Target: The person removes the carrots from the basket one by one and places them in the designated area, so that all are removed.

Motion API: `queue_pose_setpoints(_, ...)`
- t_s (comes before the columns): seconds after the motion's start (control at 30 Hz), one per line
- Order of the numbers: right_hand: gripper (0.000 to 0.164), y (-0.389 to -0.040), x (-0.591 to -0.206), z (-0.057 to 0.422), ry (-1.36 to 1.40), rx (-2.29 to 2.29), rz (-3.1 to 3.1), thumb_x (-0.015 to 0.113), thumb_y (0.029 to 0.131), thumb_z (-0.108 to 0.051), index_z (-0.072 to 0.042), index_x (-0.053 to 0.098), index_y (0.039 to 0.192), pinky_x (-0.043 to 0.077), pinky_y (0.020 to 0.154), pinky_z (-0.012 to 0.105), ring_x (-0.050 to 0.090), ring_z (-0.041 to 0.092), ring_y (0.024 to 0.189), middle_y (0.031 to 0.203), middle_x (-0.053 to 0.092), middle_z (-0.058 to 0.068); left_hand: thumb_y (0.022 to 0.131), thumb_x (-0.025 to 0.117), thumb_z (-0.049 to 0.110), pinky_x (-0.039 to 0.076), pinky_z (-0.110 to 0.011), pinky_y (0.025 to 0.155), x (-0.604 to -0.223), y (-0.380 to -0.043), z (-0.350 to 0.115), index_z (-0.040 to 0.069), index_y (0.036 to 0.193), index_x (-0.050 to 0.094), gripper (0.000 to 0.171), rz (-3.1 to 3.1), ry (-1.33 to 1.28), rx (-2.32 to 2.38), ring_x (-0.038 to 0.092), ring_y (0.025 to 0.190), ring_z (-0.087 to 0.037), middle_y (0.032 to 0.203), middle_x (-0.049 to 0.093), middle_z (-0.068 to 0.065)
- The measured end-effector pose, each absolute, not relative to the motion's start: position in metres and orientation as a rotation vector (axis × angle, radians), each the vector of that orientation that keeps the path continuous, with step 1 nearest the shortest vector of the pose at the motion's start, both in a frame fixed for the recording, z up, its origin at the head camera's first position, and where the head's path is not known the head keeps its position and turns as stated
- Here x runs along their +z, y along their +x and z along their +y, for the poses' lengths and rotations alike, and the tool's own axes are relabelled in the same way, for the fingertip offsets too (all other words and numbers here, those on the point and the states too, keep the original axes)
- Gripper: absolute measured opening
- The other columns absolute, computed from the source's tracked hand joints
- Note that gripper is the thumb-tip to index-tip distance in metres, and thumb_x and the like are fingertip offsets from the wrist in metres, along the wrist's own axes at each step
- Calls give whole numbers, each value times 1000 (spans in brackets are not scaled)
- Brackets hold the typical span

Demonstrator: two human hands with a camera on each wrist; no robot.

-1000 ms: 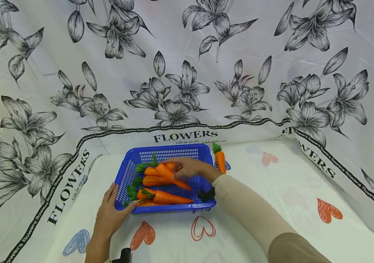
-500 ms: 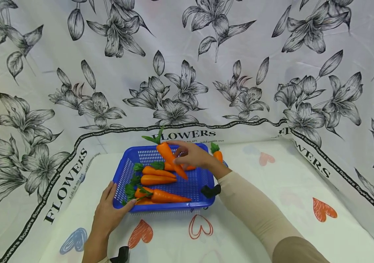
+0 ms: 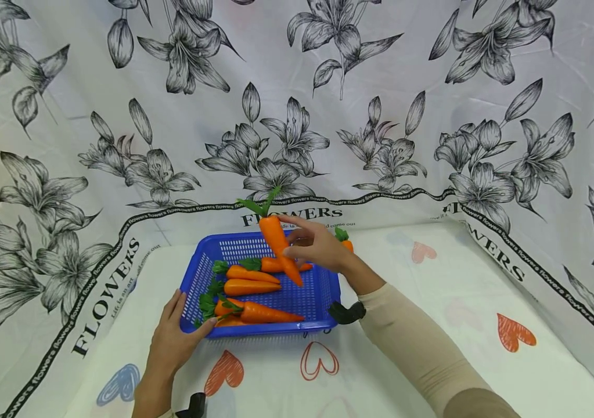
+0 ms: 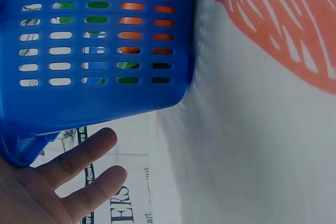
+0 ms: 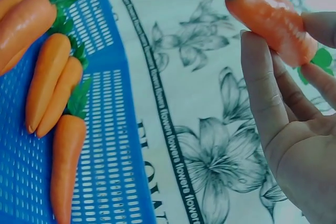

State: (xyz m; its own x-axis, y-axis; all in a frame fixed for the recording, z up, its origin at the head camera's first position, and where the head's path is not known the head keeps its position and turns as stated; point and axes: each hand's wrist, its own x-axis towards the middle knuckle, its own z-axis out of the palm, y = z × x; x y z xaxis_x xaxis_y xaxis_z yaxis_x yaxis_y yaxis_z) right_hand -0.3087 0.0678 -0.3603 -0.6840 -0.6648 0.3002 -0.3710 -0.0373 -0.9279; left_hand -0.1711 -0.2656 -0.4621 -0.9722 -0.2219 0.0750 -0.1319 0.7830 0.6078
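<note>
Counter (image 3: pixel 273 371): under white cloth (image 3: pixel 464 302) printed with red and blue hearts, lower frame.
Backdrop (image 3: pixel 286 58): white fabric, black-line lilies, upper frame.
Basket (image 3: pixel 276 330): blue slotted plastic, centre, holding leafy orange carrots (image 3: pixel 270 314).
Right hand (image 3: pixel 320 248): fingers pinch a tilted, green-topped orange carrot (image 3: pixel 274 233), mid-frame.
Left hand (image 3: pixel 173 334): fingers straight, spread, at basket's left side.
Loose carrot (image 3: pixel 348 245): right of basket, partly hidden behind right wrist.

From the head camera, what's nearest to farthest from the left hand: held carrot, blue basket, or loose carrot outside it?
1. Blue basket: touching the left hand.
2. Held carrot: in the right hand, farther forward.
3. Loose carrot: beyond the basket's right side.
</note>
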Motion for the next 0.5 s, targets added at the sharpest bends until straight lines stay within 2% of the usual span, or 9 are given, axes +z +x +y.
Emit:
queue_pose_setpoints(0.3, 70, -285, -347, 84, -1141, -1882, 1967, 60, 89, 7, -6, 30, 151, 57, 63, 48, 65, 33, 86, 105, 62, 22, 78, 70, 61, 18, -67, 105, -463, -169, -265, 3, 154, 17, 109, -2819, 269, -959, 17, 138, -49, 159, 9, -13)
queue_pose_setpoints(0.43, 67, -272, -335, 91, -1145, -1905, 1987, 59, 89, 8, -3, 32, 150, 56, 66, 54, 64, 34, 86, 106, 61, 24, 78, 70, 62, 17, -66, 106, -462, -170, -265, 5, 154, 16, 109, -2829, 284, -958, 16, 138, -49, 160, 8, -13)
queue_pose_setpoints(0.5, 67, -270, -333, 94, -1131, -1924, 1988, 60, 90, 5, -5, 33, 150, 56, 67, 53, 64, 34, 88, 107, 61, 23, 78, 70, 62, 17, -66, 106, -460, -170, -265, 5, 154, 16, 109, -2835, 293, -959, 16, 138, -49, 160, 7, -13)
